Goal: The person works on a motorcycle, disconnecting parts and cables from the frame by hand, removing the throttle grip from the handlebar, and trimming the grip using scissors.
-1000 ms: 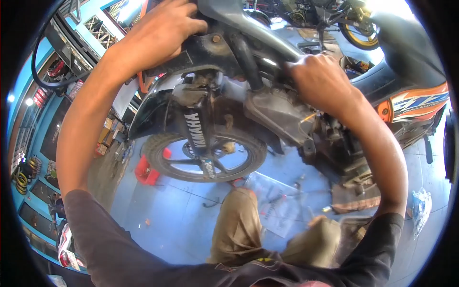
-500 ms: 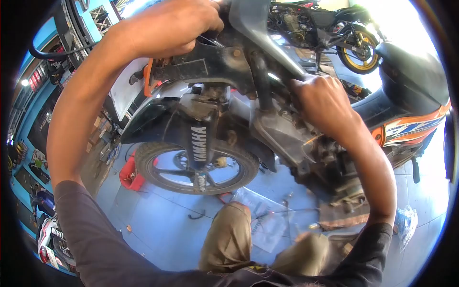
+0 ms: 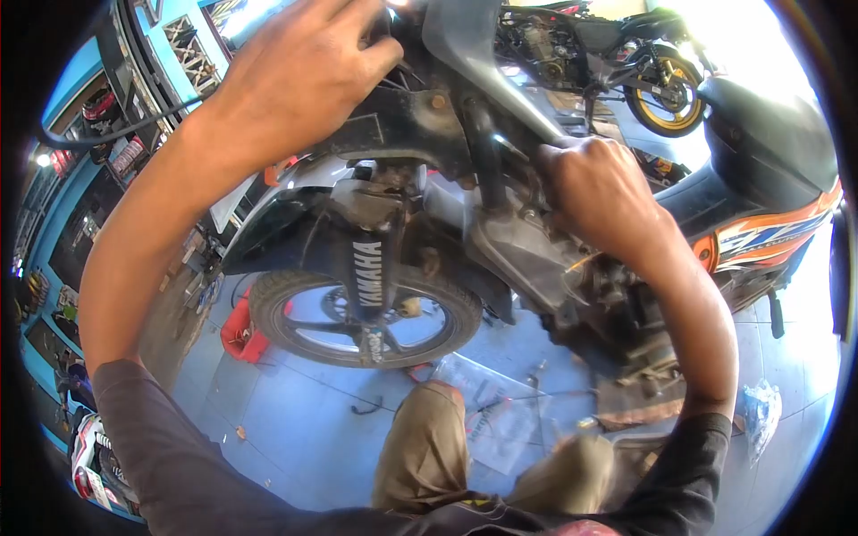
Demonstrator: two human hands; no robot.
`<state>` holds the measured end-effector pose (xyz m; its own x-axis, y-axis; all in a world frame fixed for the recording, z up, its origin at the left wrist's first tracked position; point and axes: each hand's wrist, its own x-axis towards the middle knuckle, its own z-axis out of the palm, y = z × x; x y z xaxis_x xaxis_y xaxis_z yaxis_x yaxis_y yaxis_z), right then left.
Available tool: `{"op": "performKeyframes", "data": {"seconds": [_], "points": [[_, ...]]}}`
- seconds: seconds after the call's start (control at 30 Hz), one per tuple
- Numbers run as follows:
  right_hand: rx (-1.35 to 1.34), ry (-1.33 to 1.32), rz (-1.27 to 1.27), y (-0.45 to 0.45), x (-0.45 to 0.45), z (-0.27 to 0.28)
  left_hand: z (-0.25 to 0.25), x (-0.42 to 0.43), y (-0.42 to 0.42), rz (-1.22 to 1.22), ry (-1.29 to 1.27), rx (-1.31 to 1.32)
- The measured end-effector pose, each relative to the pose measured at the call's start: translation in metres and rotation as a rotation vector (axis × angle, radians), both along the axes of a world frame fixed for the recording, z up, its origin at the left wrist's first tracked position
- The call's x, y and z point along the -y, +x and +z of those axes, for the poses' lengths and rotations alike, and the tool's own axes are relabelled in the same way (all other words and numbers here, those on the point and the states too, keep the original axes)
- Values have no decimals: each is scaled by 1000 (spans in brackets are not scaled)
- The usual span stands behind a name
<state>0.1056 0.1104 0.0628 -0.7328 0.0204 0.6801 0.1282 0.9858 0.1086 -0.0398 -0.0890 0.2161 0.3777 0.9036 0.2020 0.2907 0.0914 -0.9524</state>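
A motorcycle with a front fork (image 3: 365, 268) lettered YAMAHA stands before me, its front wheel (image 3: 366, 317) turned sideways. My left hand (image 3: 299, 85) is at the top of the front end, fingers curled and thumb bent beside a dark part that I cannot make out. The fingertips are partly hidden. My right hand (image 3: 603, 188) is closed round the lower edge of the long grey body panel (image 3: 500, 80); its fingers are behind the panel. Below the panel, the engine area (image 3: 617, 313) is exposed, with an orange-tipped wire.
The seat and orange side cover (image 3: 778, 232) are at right. A second motorcycle (image 3: 661, 89) with a gold wheel stands behind. On the tiled floor lie a red container (image 3: 241, 332), a plastic sheet (image 3: 500, 420) and a clear bag (image 3: 762, 415). Shelves line the left wall.
My left hand has shifted left and slightly down, and its thumb has come away from the fingers. My right hand keeps its place on the panel.
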Motion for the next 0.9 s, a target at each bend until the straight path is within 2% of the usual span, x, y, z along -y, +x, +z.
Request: {"op": "performKeyframes", "data": {"seconds": [0.17,0.3,0.37,0.43,0.53,0.6,0.63,0.7,0.73,0.8,0.87,0.9], "points": [[18,-7,1,-2,-4,0,-9,7,-21,-188,217,266],[33,-32,-8,-2,-4,1,-5,5,-33,-292,180,181],[84,-14,1,1,-1,13,4,5,-40,-364,13,-19],[87,-3,-5,2,3,21,4,8,-39,-339,-13,17],[-11,-1,-2,-4,12,38,-6,13,-34,-318,1,71],[-556,232,282,-21,26,52,-18,14,-35,-314,44,94],[-552,236,287,-34,32,58,-23,14,-36,-340,26,63],[-633,270,475,-60,41,68,-32,15,-33,-350,24,42],[-628,281,483,-64,42,73,-36,15,-35,-346,37,43],[-258,110,320,-69,45,79,-41,18,-39,-508,165,59],[-270,126,300,-68,50,83,-57,33,-33,-555,241,49],[-283,71,298,-62,55,83,-74,39,-33,-562,335,151]]}}
